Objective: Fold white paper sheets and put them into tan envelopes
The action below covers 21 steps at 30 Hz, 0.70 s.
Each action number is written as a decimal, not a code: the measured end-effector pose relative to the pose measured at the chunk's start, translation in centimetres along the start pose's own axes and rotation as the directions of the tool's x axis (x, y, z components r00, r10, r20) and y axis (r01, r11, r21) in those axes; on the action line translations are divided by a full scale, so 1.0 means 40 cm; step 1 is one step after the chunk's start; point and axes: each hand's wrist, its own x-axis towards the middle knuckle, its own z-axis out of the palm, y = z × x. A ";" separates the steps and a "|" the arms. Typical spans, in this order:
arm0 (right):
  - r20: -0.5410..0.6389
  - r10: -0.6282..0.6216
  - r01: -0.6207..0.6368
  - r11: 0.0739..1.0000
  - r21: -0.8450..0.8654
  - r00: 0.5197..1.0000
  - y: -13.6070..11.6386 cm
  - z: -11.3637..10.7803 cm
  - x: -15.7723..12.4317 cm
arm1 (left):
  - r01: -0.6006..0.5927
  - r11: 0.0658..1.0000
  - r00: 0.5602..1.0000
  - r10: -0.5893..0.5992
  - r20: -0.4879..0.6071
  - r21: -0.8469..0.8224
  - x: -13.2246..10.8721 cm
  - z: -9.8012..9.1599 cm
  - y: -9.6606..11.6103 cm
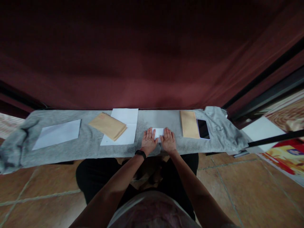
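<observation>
A small piece of white paper (158, 133), apparently folded, lies on the grey cloth in front of me. My left hand (149, 141) rests flat on its left side, fingers stretched forward. On the paper's right side lies my right hand (168, 140), also flat with fingers extended. Both palms face down, and part of the paper is hidden under them. To the left, several brown envelopes (106, 125) sit stacked on white sheets (130, 126). Right of my hands is another brown envelope (189, 125).
A smartphone (203, 129) touches or nearly touches the right envelope. Farther left a white sheet (59, 133) lies on the grey cloth (90, 145) that covers the narrow surface. A dark red panel (152, 69) rises behind it. Printed packaging (287, 155) is at the far right.
</observation>
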 end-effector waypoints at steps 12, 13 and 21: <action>0.028 0.048 -0.048 0.999 -0.013 0.998 0.020 -0.020 -0.010 | -0.037 0.998 0.999 0.036 0.016 0.049 -0.012 -0.004 -0.012; 0.034 0.052 -0.052 0.999 -0.013 0.998 0.021 -0.021 -0.011 | -0.037 0.998 0.999 0.036 0.016 0.047 -0.012 -0.004 -0.011; 0.034 0.071 -0.070 0.997 -0.010 0.997 0.035 -0.029 -0.021 | -0.020 0.999 0.999 0.018 0.042 0.038 -0.012 -0.009 -0.005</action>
